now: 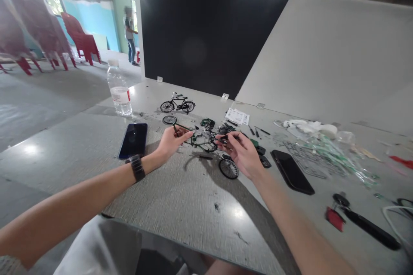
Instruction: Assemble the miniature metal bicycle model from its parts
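My left hand (170,141) is closed in a pinch on a thin dark tool (181,127) that points right towards a small green model-bike frame (204,141) held above the table. My right hand (241,151) is curled shut on the right end of that frame, fingertips pinching a small black part (229,138). A loose spoked wheel (229,168) lies on the table just under my right hand. A second loose wheel (169,120) lies behind my left hand. A finished black model bicycle (177,104) stands upright farther back.
A dark phone (133,140) lies left of my left hand, another phone (292,171) right of my right hand. A water bottle (119,90) stands back left. Clear plastic bags and part frames (322,154) crowd the right. A person (130,34) stands far off by red chairs (80,38).
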Action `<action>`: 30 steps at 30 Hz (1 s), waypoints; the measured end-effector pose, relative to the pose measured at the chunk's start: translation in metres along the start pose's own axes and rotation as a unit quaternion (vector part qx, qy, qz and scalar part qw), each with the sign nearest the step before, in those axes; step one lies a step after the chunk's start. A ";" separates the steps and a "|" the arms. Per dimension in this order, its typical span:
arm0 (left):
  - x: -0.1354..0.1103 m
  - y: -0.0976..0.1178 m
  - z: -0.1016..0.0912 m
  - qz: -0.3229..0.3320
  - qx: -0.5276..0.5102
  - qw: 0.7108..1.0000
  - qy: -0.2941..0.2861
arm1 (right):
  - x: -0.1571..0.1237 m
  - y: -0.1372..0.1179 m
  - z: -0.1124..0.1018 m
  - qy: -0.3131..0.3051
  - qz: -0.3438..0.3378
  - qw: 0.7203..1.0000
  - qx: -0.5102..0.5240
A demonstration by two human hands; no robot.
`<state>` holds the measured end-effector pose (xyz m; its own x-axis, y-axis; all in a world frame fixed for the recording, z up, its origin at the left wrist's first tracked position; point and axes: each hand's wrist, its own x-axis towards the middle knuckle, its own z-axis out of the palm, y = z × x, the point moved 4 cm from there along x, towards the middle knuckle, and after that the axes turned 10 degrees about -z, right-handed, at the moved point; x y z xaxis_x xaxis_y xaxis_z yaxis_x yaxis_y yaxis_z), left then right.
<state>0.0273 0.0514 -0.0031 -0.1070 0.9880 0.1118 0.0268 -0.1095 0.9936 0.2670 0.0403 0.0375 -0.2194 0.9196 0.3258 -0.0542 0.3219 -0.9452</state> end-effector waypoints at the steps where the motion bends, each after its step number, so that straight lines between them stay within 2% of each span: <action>1: 0.000 0.000 0.000 0.000 0.000 1.000 -0.002 | -0.001 -0.001 0.001 0.002 0.005 1.000 0.007; 6: -0.003 0.002 0.001 -0.010 0.005 1.000 -0.012 | -0.002 0.001 0.000 0.048 0.036 0.996 0.062; 11: -0.005 0.003 0.002 -0.019 -0.005 1.000 -0.022 | 0.000 0.005 -0.003 0.087 0.022 0.991 0.096; 19: -0.006 0.003 0.005 -0.029 -0.047 0.997 -0.055 | -0.003 0.002 0.003 0.068 0.006 0.991 0.114; 25: -0.005 -0.004 0.008 -0.064 -0.104 0.988 -0.097 | -0.006 0.002 0.000 0.076 -0.024 0.997 0.021; 30: -0.008 -0.003 0.012 -0.076 -0.125 0.982 -0.123 | -0.005 0.008 0.005 -0.017 -0.058 0.991 -0.120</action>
<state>0.0402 0.0448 -0.0075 0.1527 0.9882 -0.0136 -0.2190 0.0472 0.9746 0.2629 0.0376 0.0283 -0.2577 0.8662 0.4281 0.1519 0.4739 -0.8674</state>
